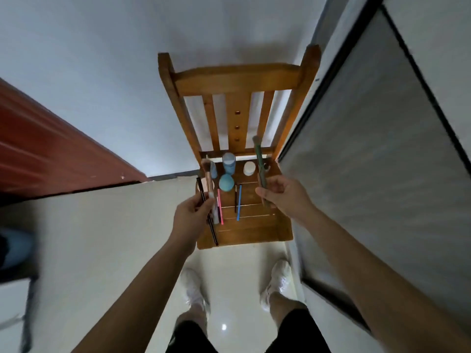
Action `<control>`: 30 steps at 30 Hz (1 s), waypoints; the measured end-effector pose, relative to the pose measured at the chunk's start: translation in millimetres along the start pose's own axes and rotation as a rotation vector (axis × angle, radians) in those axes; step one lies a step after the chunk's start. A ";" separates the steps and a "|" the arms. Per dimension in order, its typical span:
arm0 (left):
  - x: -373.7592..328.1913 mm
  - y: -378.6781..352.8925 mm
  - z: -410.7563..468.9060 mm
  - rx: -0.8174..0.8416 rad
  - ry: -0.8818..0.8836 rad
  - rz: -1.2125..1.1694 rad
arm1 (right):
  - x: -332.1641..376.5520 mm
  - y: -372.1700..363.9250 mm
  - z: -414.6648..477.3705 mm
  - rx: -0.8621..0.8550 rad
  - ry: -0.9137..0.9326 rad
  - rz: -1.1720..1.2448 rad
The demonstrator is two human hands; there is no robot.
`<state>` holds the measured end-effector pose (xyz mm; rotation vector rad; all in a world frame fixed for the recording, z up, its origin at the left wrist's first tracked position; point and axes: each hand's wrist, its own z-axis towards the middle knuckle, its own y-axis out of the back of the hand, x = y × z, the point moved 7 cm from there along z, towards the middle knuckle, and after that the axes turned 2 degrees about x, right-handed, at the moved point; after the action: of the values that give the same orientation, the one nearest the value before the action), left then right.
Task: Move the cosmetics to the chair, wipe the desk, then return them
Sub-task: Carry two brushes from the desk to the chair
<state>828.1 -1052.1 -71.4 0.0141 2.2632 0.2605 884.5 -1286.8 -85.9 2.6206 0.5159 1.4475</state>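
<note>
A wooden chair point(254, 230) stands in front of me with cosmetics on its seat: a blue bottle point(228, 163), a blue egg-shaped sponge point(225, 182), a white jar point(249, 168), a pink pencil point(220, 206), a blue pencil point(238, 207) and a thin dark pencil point(235, 197). My left hand point(192, 215) grips a black pencil point(204, 194) and a pale-handled makeup brush point(209, 179) over the seat's left edge. My right hand point(285, 197) holds a green-handled brush point(260, 161) upright above the seat's right side.
A white wall rises behind the chair. A red-brown door point(51, 159) lies to the left, and a dark-framed grey panel point(382, 161) runs close along the chair's right side. My feet in white shoes point(279, 278) stand on a glossy pale floor.
</note>
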 end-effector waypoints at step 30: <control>215.4 -76.5 207.1 -0.090 0.073 0.441 | -241.5 -76.9 164.8 -0.009 -0.264 -0.482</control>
<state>850.7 -1068.2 -378.6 0.4669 2.2976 0.6031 885.6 -1285.3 -388.2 2.3917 1.0101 0.9396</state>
